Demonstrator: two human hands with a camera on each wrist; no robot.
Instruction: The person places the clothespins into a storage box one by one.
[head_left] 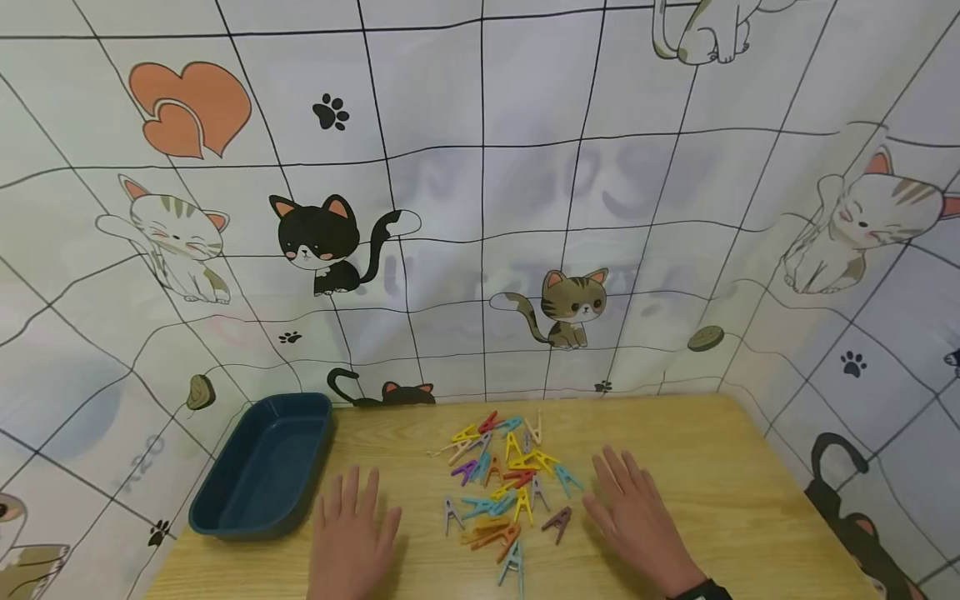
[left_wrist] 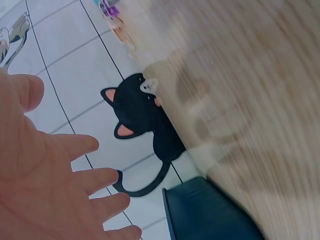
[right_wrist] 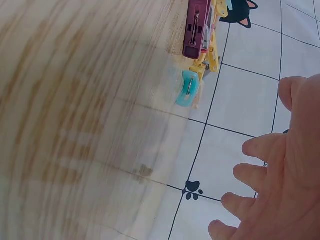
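- The left hand (head_left: 351, 533) lies at seven o'clock in the head view, back up, its straight fingers slightly apart and aimed at twelve, its thumb at one.
- The right hand (head_left: 636, 521) lies at five o'clock, back up, fingers extended toward eleven, its right wrist (head_left: 681, 575) trailing toward five.
- Both hands hold nothing, well apart.

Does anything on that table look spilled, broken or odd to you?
Nothing looks plainly broken. The clothespins lie jumbled on the table, outside the dark blue bin, so they might seem spilled, though perhaps deliberately.
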